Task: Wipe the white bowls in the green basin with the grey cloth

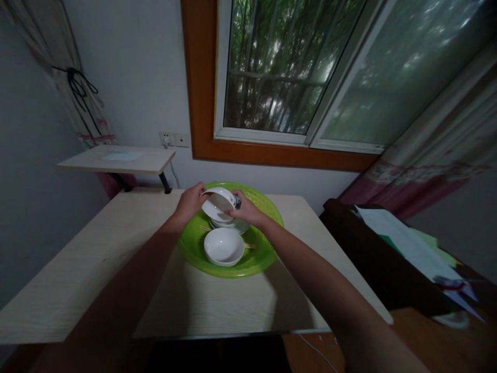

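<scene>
Between my two hands is a white bowl, tilted over the basin. My left hand grips its left rim, fingers closed. On the opposite side my right hand pinches the rim, near a dark patterned patch that I cannot make out clearly. Below the held bowl lie white stacked dishes, partly hidden by it. Closer to me another white bowl stands upright. Chopsticks stick out beside it. All of these are in or over a large green plastic basin.
The basin stands on a pale wooden table. A small raised shelf holds a sheet of paper at the back left. Behind is a window with a wooden frame. Papers lie on dark furniture to the right.
</scene>
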A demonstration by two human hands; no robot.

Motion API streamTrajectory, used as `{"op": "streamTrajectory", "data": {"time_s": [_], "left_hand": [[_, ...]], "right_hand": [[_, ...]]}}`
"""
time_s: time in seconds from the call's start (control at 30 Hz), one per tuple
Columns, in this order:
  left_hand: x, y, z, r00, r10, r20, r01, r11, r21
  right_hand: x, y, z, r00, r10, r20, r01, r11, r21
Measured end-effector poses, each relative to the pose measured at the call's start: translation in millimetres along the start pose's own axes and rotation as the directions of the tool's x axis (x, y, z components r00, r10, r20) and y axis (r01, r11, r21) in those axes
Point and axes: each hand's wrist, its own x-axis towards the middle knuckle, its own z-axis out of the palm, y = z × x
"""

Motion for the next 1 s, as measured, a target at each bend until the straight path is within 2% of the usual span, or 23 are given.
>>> {"op": "streamTrajectory", "data": {"time_s": [0.2,0.37,0.43,0.53,0.63,0.7,0.83,1.0], "left_hand": [[-2.0,4.4,0.0,0.995,-0.091,0.040,0.097,0.979,-0.181],[0.4,2.0,6.2,0.994,-0.093,0.062,0.106,0.961,-0.254],[1.5,-1.6,8.6,0.998,-0.062,0.030,0.067,0.971,-0.230],[1.9,-5.8,9.9,0.998,0.054,-0.035,-0.059,0.986,-0.157],[1.2,-5.6,10.1,0.985,0.171,0.009,-0.169,0.979,-0.116],[0.6,-3.3,10.6,0.977,0.203,0.071,-0.188,0.966,-0.177],[1.2,1.1,10.7,0.965,0.213,0.155,-0.147,0.923,-0.356],[4.7,5.4,4.1,0.973,0.121,0.199,-0.012,0.880,-0.474]], "right_hand": [[1.4,0.8,-2.4,0.998,0.015,-0.063,-0.014,1.000,0.021],[2.4,2.3,-6.1,0.989,-0.018,-0.148,0.010,0.998,-0.056],[2.6,3.4,-6.2,0.987,-0.013,-0.158,0.001,0.997,-0.074],[3.1,5.2,-4.9,0.988,0.040,-0.151,-0.045,0.999,-0.029],[3.9,6.5,-3.5,0.983,0.083,-0.162,-0.083,0.997,0.002],[4.8,7.5,-3.3,0.979,0.070,-0.191,-0.077,0.997,-0.029],[7.5,11.3,-3.8,0.969,0.008,-0.245,-0.044,0.989,-0.140],[10.0,15.9,-3.2,0.957,-0.043,-0.288,-0.031,0.968,-0.248]]}}
